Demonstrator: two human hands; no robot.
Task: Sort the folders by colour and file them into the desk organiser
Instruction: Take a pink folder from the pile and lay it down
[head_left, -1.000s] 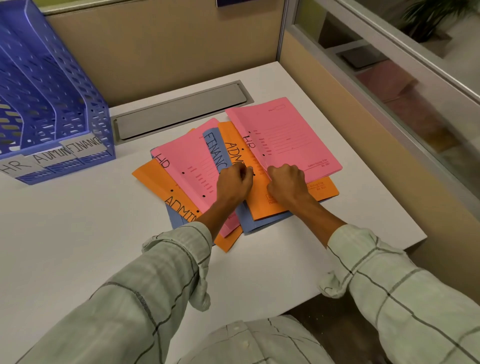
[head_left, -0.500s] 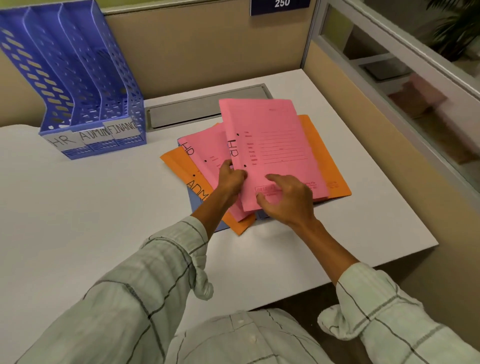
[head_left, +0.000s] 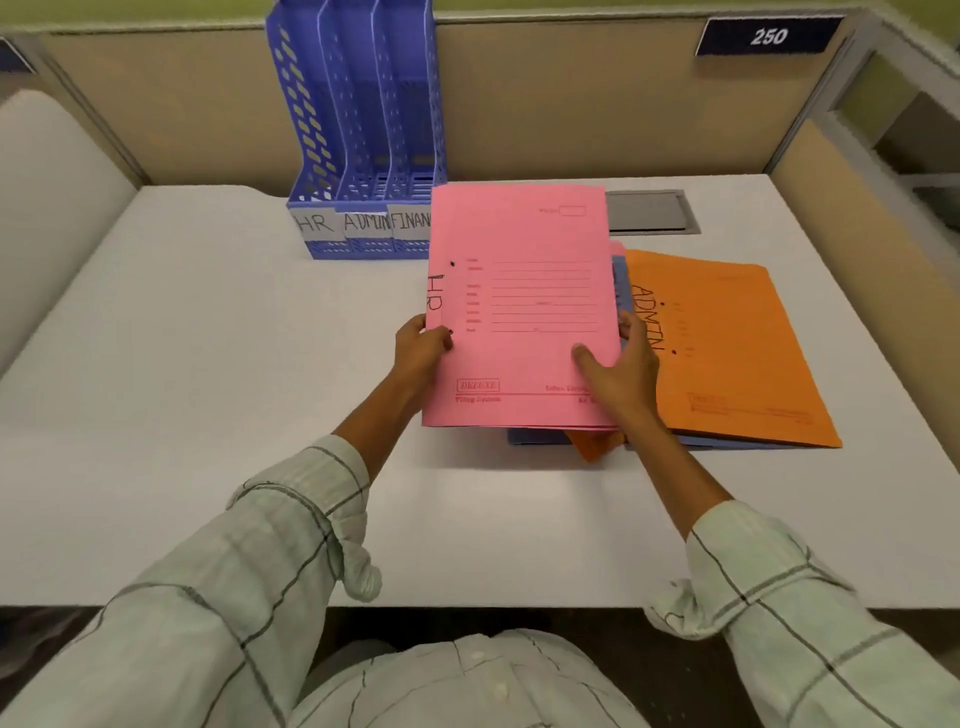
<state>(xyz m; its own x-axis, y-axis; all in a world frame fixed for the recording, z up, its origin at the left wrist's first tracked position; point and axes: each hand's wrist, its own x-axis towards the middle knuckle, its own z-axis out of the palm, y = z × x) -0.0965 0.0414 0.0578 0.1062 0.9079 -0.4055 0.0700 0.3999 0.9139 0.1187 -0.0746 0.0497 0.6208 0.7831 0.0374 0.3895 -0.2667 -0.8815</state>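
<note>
Head view only. Pink HR folder (head_left: 524, 306) held up over white desk (head_left: 208, 364), face toward camera, "HR" handwritten along left spine edge, printed form lines mid-cover. More pink edges visible behind at lower right corner, so maybe a small stack; count unclear.

Left hand (head_left: 420, 349) gripping folder's left edge low down, thumb on front near punch hole, other fingers curled behind and hidden. Right hand (head_left: 621, 371) gripping right edge, thumb pressed flat on front cover, fingers wrapped round back, tips just showing at edge.

Orange ADMIN folder (head_left: 727, 353) lying flat on desk right of pink one, partly covered by right hand. Blue folder (head_left: 540, 435) beneath, only strips showing at bottom and along left of orange one. Second orange corner (head_left: 597, 444) poking out below pink folder.

Blue desk organiser (head_left: 363, 130) upright at back of desk against partition, three perforated slots, taped labels HR (head_left: 314, 224), ADMIN (head_left: 366, 222), FINAN… (head_left: 411, 221), last one cut off by pink folder's top-left corner. Slot contents hard to tell.

Grey cable hatch (head_left: 649, 212) set in desk behind folders. Sign "250" (head_left: 769, 36) on partition top right. Pale checked sleeves (head_left: 249, 571) rolled at forearms.
</note>
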